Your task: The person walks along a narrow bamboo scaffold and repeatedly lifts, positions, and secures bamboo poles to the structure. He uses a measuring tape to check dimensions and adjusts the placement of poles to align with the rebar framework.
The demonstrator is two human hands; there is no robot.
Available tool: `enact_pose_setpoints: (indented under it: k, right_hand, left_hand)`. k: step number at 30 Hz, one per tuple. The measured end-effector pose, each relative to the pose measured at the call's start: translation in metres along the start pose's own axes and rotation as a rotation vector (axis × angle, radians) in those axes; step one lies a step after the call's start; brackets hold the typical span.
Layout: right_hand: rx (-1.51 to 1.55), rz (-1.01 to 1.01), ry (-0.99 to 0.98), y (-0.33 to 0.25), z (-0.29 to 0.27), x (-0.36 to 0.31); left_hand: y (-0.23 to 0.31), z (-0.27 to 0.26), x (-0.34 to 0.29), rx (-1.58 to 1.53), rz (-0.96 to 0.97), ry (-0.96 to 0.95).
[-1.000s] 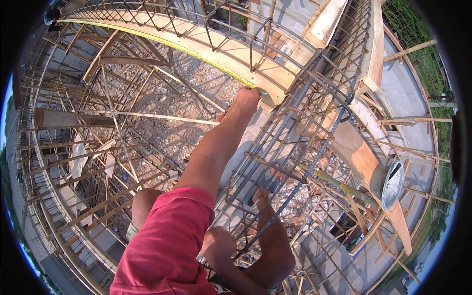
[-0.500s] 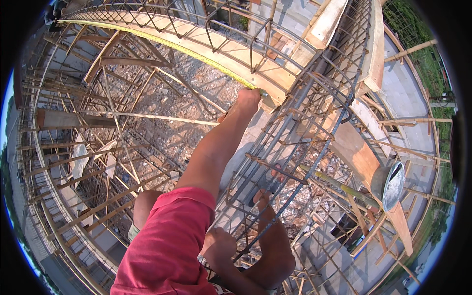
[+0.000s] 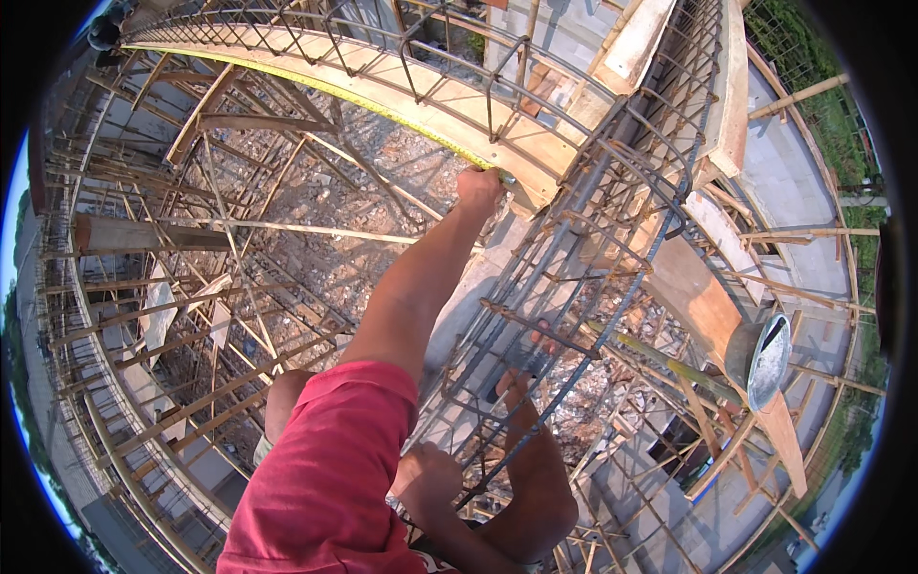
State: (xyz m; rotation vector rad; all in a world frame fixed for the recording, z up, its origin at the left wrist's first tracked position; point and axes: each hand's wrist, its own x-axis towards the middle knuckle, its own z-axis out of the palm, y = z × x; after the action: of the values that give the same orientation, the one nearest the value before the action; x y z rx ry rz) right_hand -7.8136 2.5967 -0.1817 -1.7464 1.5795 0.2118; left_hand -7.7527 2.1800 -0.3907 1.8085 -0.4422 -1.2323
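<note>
My left hand [image 3: 479, 187], on an outstretched arm with a red sleeve, is closed on the end of a yellow tape measure [image 3: 382, 110]. It presses the tape to the lower edge of a long pale formwork board [image 3: 449, 120], near the board's right end. From there the tape runs along that edge to the far upper left. My right hand [image 3: 427, 475] is a closed fist low in the middle, beside the rebar cage [image 3: 535, 325]. What its fingers hold, if anything, is hidden. One bare foot [image 3: 513, 385] shows through the cage bars.
Another person [image 3: 103, 33] is at the tape's far end. A metal bowl-shaped pan [image 3: 767, 364] sits at right by a plywood strip [image 3: 786, 450]. Bamboo and timber poles [image 3: 316, 230] cross above rubble far below. More rebar runs along the board.
My left hand has shifted slightly left along the board edge, still on the tape. The person at the far end shows a little more. My right hand stays about where it was.
</note>
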Motion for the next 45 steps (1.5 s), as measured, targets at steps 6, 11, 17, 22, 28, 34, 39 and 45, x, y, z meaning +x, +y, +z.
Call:
enact_pose_setpoints:
  k: [6, 11, 17, 22, 28, 34, 39, 45]
  right_hand:
    - [0.018, -0.069, -0.001, -0.013, 0.005, -0.010]
    - [-0.031, -0.014, 0.031, 0.003, 0.004, 0.002]
    - [0.019, -0.024, -0.001, -0.004, 0.005, -0.003]
    - [-0.014, -0.027, 0.016, 0.000, 0.007, 0.000]
    - [0.000, -0.037, 0.046, 0.004, 0.011, 0.001]
    - [-0.011, -0.028, -0.027, -0.002, 0.004, 0.000]
    - [-0.059, 0.069, -0.211, -0.005, -0.015, 0.007]
    - [0.003, 0.023, -0.131, -0.003, 0.000, 0.001]
  left_hand:
    - [-0.039, -0.050, 0.045, -0.078, 0.418, -0.014]
    - [-0.010, 0.010, -0.003, -0.086, 0.003, -0.009]
    - [-0.013, -0.008, 0.007, -0.176, 0.048, -0.041]
    - [-0.013, 0.004, 0.006, -0.072, 0.021, 0.049]
    - [-0.020, 0.006, 0.008, -0.119, 0.030, -0.003]
    - [-0.027, 0.001, 0.024, -0.042, 0.021, 0.028]
    - [-0.006, 0.011, -0.008, -0.187, -0.063, -0.107]
    - [-0.006, -0.008, -0.002, -0.308, -0.056, -0.070]
